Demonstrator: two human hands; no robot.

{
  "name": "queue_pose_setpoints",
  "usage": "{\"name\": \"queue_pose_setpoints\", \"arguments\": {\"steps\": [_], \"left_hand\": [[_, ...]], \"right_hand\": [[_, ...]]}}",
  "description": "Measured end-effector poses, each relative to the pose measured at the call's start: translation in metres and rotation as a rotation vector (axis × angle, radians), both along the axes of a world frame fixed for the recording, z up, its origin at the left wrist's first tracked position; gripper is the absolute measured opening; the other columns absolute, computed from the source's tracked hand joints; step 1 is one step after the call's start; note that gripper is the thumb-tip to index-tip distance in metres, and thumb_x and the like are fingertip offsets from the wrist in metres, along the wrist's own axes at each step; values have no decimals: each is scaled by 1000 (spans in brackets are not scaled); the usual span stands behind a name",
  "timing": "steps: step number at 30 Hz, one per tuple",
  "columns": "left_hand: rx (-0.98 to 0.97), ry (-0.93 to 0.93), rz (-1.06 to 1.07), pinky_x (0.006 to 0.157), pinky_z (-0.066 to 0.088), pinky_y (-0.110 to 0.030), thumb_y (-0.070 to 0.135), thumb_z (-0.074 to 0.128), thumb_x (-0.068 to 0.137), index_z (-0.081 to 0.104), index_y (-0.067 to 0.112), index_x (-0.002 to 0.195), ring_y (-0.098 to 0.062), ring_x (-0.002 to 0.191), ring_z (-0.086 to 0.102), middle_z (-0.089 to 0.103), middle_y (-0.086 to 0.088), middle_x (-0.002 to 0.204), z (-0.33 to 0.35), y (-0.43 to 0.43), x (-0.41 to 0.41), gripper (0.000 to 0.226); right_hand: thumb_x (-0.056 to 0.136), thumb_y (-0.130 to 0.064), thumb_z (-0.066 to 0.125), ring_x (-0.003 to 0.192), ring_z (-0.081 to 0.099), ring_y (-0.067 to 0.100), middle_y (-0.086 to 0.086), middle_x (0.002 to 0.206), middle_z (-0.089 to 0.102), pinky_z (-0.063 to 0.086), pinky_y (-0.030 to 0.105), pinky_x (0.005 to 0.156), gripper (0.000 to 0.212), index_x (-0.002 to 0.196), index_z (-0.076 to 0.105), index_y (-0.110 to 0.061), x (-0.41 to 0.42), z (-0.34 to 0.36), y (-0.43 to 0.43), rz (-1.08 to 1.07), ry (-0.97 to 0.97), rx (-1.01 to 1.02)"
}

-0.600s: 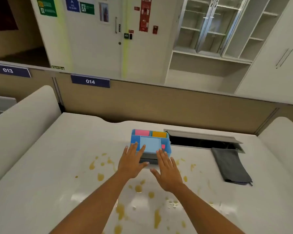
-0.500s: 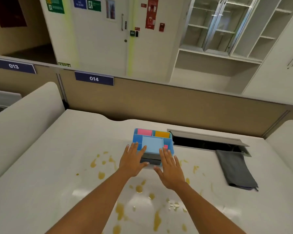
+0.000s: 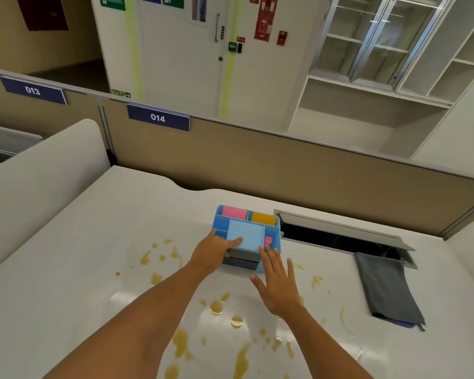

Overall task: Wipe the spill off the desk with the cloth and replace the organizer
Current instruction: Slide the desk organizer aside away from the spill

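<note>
organizer centre frame on desk | spill left of and below it | cloth right, below cable hatch | partition above | left hand on organizer | right hand just below its lower right corner

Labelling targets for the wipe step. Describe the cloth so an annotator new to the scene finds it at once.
On the white desk, look right of the blue organizer to the open cable hatch. The cloth lies flat just in front of the hatch's right end, near neither hand. It is the only dark grey fabric there, clear of most of the yellow-brown spill.
</note>
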State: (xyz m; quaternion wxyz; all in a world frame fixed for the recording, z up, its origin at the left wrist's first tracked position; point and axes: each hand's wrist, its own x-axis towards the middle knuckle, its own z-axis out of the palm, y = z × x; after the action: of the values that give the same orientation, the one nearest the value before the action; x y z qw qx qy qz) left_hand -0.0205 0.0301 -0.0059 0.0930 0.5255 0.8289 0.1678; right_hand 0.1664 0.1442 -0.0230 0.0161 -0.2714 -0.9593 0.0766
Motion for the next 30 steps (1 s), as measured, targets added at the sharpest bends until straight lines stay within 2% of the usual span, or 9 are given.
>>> {"name": "queue_pose_setpoints", "arguments": {"steps": [2, 3, 6, 9, 14, 16, 20, 27, 30], "left_hand": [[75, -6, -29, 111, 32, -28, 19, 52, 98, 36, 32, 146, -24, 123, 51, 47, -13, 142, -2, -6, 1, 53], [125, -7, -26, 114, 31, -34, 12, 56, 95, 42, 29, 144, -28, 121, 53, 52, -17, 136, -3, -8, 2, 53], [245, 151, -48, 109, 40, -52, 3, 70, 83, 56, 20, 134, -31, 91, 67, 68, -19, 93, -13, -15, 4, 55], [252, 220, -23, 106, 42, -54, 1, 75, 78, 61, 19, 130, -28, 77, 66, 65, -15, 76, -11, -30, 0, 56], [259, 178, 126, 116, 25, -41, 14, 63, 90, 52, 21, 137, -31, 106, 62, 68, -16, 98, 3, -74, -20, 49], [283, 196, 181, 113, 32, -44, 13, 65, 89, 55, 19, 134, -33, 106, 63, 69, -17, 98, 13, -100, -32, 47], [355, 186, 295, 92, 52, -49, 3, 73, 80, 62, 11, 126, -39, 103, 64, 70, -19, 94, 30, -161, -57, 48], [358, 138, 570, 98, 49, -54, -1, 67, 84, 62, 10, 127, -40, 110, 60, 70, -18, 100, 37, -263, -93, 44], [336, 134, 642, 105, 41, -52, -6, 66, 83, 63, 9, 126, -40, 101, 64, 72, -18, 94, 29, -300, -102, 46]], "right_hand": [[100, -58, 24, 150, -14, 13, -10, 164, -8, -16, 40, 118, 69, 153, -12, -33, 1, 2, 1, -2, 20, -17], [100, -55, 28, 151, -9, 13, -10, 164, -2, -13, 40, 119, 68, 154, -7, -34, 2, 3, 1, -4, 39, -28], [101, -47, 38, 151, 2, 13, -10, 162, 13, -10, 38, 121, 63, 154, 6, -35, 2, 6, -2, 2, 96, -34], [101, -45, 41, 150, 7, 12, -10, 160, 18, -12, 35, 119, 61, 153, 11, -34, -1, 8, -9, 25, 137, -2], [100, -48, 39, 151, 6, 14, -9, 162, 16, -9, 36, 120, 61, 153, 12, -32, -22, 13, -35, 41, 218, -43], [100, -49, 39, 150, 11, 14, -9, 162, 16, -3, 37, 120, 61, 153, 13, -32, -27, 11, -49, 35, 241, -89], [101, -47, 39, 149, 13, 15, -8, 161, 18, 4, 41, 121, 62, 154, 13, -31, -25, -4, -73, 64, 221, -138], [101, -51, 33, 149, 7, 12, -12, 161, 13, 4, 41, 120, 62, 154, 8, -34, -38, -21, -110, 123, 139, -181], [100, -53, 32, 149, 9, 11, -11, 160, 15, 8, 40, 119, 62, 154, 10, -33, -52, -20, -127, 159, 128, -186]]}}
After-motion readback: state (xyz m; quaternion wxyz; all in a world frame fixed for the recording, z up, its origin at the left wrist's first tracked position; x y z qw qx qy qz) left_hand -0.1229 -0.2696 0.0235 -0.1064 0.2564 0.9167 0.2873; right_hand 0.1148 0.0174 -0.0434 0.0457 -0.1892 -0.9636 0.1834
